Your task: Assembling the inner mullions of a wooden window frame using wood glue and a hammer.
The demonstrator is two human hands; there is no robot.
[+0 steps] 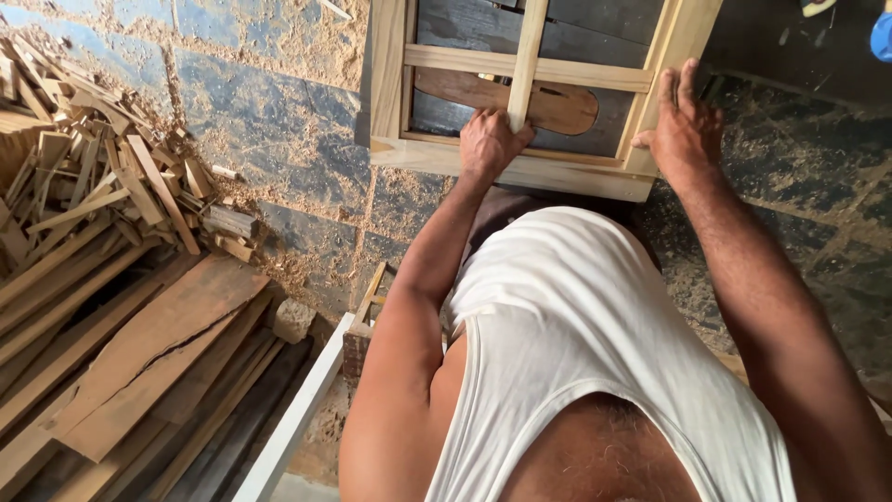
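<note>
A pale wooden window frame [520,172] lies flat in front of me, with a cross rail and a thin upright bar [527,56] in its middle. My left hand [490,141] is closed around the lower end of that upright bar, where it meets the bottom rail. My right hand [686,125] rests flat with fingers stretched along the frame's right side rail [676,42]. Under the frame, through its opening, a brown rounded piece of wood [567,107] shows on dark boards.
A heap of wood offcuts [102,177] and long planks [139,353] fills the left side. Sawdust covers the dark stone floor [279,121]. A white strip [297,418] and a small wooden stool part [364,316] lie near my left elbow.
</note>
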